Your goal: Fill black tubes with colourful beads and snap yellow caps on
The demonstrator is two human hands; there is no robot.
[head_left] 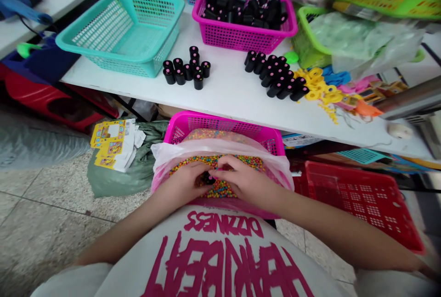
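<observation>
A pink basket (pixel 179 128) sits on my lap, lined with a clear plastic bag (pixel 161 154) full of tiny multicoloured beads (pixel 223 189). Both hands rest in the beads. My left hand (pixel 186 182) and my right hand (pixel 241 180) close together around a small black tube (pixel 207 179), which is mostly hidden by the fingers. On the white table (pixel 230 92) beyond, a group of black tubes stands upright (pixel 188 71), and another group lies on its side (pixel 275 74).
A teal basket (pixel 103 49) sits at the table's left. A pink basket of black tubes (pixel 213 35) is behind the standing group. Green baskets, plastic bags and yellow rings (pixel 319 86) crowd the right. A red crate (pixel 365 200) is under the table at my right.
</observation>
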